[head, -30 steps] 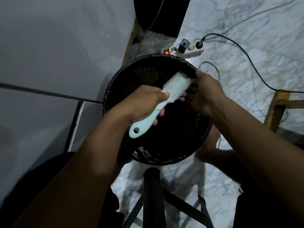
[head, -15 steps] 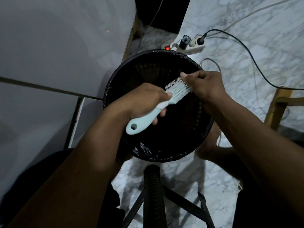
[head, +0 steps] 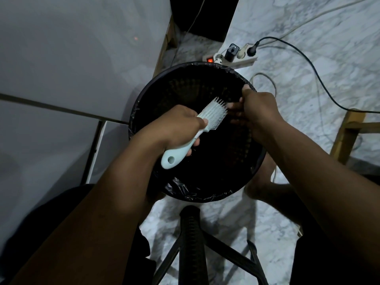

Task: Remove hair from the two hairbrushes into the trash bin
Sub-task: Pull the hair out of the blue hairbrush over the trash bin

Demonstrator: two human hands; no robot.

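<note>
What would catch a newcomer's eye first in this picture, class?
The pale blue hairbrush stands out at centre, its handle held in the left hand over the black-lined trash bin. The right hand picks at the bristle end. Behind the bin, a power strip with a glowing red switch lies on the marble floor.

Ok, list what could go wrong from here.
1. The right hand picks at the hairbrush tip close to the trash bin rim; pulled hair could drift onto the marble floor.
2. The left hand grips only the handle, so a hard tug might drop the brush into the bin.
</note>
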